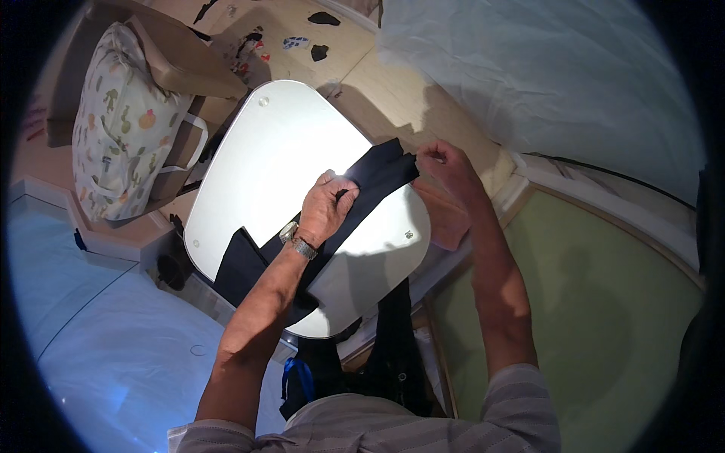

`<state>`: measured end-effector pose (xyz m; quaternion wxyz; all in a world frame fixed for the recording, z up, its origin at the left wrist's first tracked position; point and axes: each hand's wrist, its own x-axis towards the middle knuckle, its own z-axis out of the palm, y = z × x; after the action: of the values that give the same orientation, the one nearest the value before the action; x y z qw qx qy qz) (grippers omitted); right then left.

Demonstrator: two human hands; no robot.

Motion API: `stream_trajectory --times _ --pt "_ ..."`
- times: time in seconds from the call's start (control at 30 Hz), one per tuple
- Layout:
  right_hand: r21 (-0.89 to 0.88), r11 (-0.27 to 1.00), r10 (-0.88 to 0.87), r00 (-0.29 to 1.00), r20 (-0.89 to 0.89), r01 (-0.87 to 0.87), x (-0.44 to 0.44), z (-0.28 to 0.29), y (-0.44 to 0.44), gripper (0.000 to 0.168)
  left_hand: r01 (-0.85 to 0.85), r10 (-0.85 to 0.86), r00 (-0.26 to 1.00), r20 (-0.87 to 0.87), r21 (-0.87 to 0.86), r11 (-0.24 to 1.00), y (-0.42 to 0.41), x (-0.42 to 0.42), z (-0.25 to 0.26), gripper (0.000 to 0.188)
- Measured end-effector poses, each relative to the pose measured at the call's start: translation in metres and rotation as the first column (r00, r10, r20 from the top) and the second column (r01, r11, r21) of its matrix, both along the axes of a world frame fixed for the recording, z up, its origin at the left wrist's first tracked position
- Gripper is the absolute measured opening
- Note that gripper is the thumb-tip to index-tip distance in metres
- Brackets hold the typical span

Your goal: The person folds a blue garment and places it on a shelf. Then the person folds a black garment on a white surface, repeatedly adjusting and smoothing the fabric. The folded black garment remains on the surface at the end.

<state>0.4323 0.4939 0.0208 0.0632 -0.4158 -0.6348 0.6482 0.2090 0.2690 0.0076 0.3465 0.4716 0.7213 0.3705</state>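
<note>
A long dark cloth (362, 209), folded into a strip, lies diagonally across a white table (238, 192) with rounded corners. My left hand (327, 206) rests on its middle, thumb and fingers curled with some of the dark fabric between them. That wrist wears a watch and a metal bracelet. At the strip's far right end, which overhangs the table's edge, my right hand (447, 167) has its fingers bent and the fingertips at the fabric's edge. Whether they pinch it cannot be made out. The near left end of the cloth spreads into a wider folded piece.
A white bag with a cactus print (122, 130) leans by a brown chair (187, 68) at left. Dark fabric scraps (319, 52) lie on the floor. A pale sheet (544, 79) covers something at upper right; a green panel (566, 306) is at right.
</note>
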Motion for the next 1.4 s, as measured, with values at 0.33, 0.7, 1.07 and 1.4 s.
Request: stream_trajectory --times 0.33,0.7,1.07,1.4 --pt "0.216 0.975 -0.071 0.995 0.069 0.055 -0.053 -0.021 0.005 0.017 -0.155 0.152 0.977 -0.151 -0.009 0.988 0.015 0.011 0.014 0.015" --pt "0.369 0.895 -0.337 0.922 0.193 0.25 -0.024 -0.033 -0.002 0.029 -0.133 0.124 0.984 -0.127 -0.069 0.989 -0.015 -0.012 0.02 0.013" --pt "0.104 0.987 -0.15 0.939 0.309 0.124 -0.002 -0.021 -0.042 0.021 -0.159 0.156 0.974 -0.167 -0.002 0.987 -0.039 -0.01 0.015 0.019" --pt "-0.018 0.949 -0.297 0.914 0.277 0.314 -0.014 0.007 -0.063 0.012 -0.032 0.023 0.962 -0.27 -0.029 0.999 -0.034 0.044 0.021 0.023"
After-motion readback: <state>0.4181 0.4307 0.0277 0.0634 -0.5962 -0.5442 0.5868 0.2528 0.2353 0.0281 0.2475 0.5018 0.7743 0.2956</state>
